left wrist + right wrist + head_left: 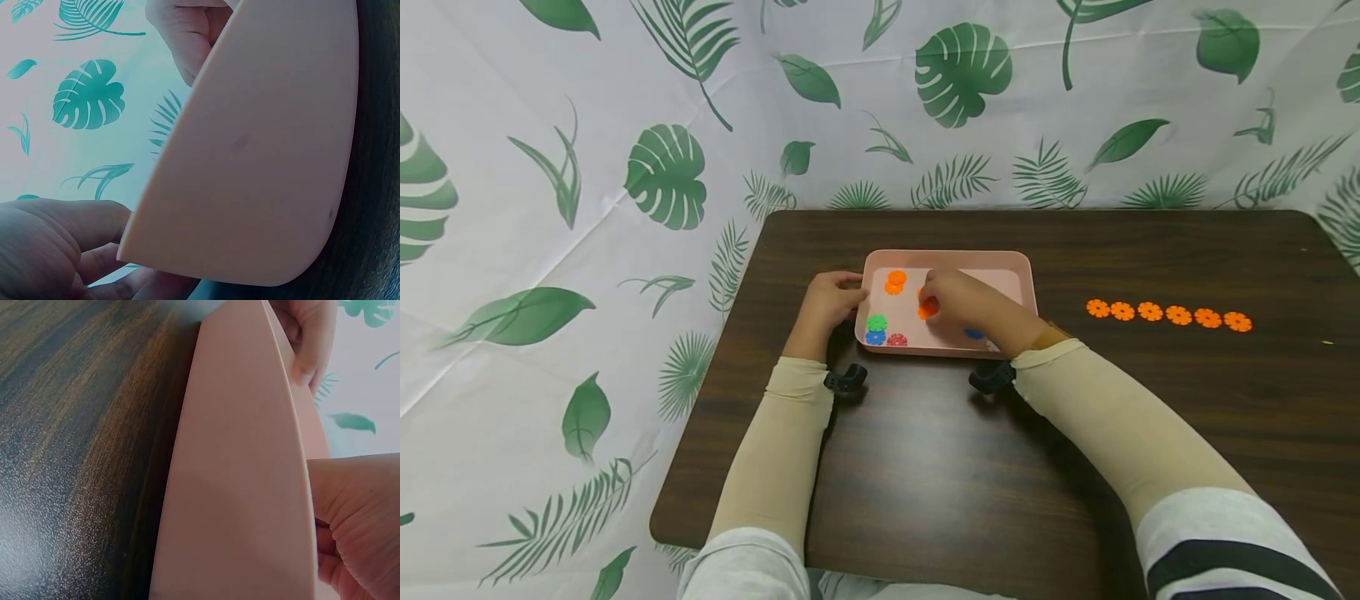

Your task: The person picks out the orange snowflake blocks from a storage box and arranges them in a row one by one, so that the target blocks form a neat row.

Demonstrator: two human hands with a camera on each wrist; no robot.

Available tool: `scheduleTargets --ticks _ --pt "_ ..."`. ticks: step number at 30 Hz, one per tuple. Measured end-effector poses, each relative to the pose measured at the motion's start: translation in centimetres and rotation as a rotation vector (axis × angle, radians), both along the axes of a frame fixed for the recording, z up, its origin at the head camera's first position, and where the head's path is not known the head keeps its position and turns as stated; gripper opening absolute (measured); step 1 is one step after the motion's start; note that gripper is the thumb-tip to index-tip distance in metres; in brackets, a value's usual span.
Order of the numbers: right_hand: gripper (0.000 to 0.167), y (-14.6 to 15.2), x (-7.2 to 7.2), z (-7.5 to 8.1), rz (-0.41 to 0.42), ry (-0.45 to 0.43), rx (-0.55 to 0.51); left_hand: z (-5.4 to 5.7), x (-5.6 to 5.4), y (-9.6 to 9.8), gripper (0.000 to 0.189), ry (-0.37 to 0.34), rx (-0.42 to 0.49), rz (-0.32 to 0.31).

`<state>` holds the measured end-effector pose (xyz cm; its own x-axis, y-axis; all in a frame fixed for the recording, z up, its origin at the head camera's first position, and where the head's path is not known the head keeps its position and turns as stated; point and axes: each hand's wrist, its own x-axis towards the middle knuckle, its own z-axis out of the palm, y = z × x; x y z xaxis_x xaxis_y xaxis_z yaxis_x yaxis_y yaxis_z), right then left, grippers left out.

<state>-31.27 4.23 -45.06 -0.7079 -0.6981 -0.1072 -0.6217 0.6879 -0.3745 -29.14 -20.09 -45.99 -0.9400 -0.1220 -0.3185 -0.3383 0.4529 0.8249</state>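
Note:
A pink rectangular tray [1011,287] lies near the table's far side. My left hand [826,307] grips its left rim, thumb and fingers around the edge in the left wrist view. Reaching over the front wall, my right hand [962,302] has its fingers curled down on an orange flower-shaped disc [928,310] inside the tray. Left of it are more orange discs [895,282], overlapping. A green disc [877,322], a blue disc [876,338] and a red disc [897,340] sit in the front left corner. In the right wrist view the tray wall hides my right fingertips.
A row of several orange discs [1178,315] stretches across the dark wooden table [955,467], right of the tray. Another blue disc [974,333] shows partly under my right wrist. Behind the table hangs a white leaf-patterned cloth [850,100].

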Motion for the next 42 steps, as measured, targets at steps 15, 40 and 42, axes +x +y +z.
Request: scheduleTargets --ticks 15,40,42 --pt "0.012 -0.7 0.2 0.5 -0.008 0.0 0.098 0.1 -0.1 0.0 0.04 0.01 0.034 -0.007" --pt "0.026 -1.4 2.2 0.0 -0.091 0.073 0.201 0.2 1.0 0.3 0.042 0.011 -0.022 -0.006" --pt "0.025 -1.3 2.4 -0.2 -0.089 0.075 0.208 0.0 1.2 0.4 0.041 0.013 -0.017 -0.004"
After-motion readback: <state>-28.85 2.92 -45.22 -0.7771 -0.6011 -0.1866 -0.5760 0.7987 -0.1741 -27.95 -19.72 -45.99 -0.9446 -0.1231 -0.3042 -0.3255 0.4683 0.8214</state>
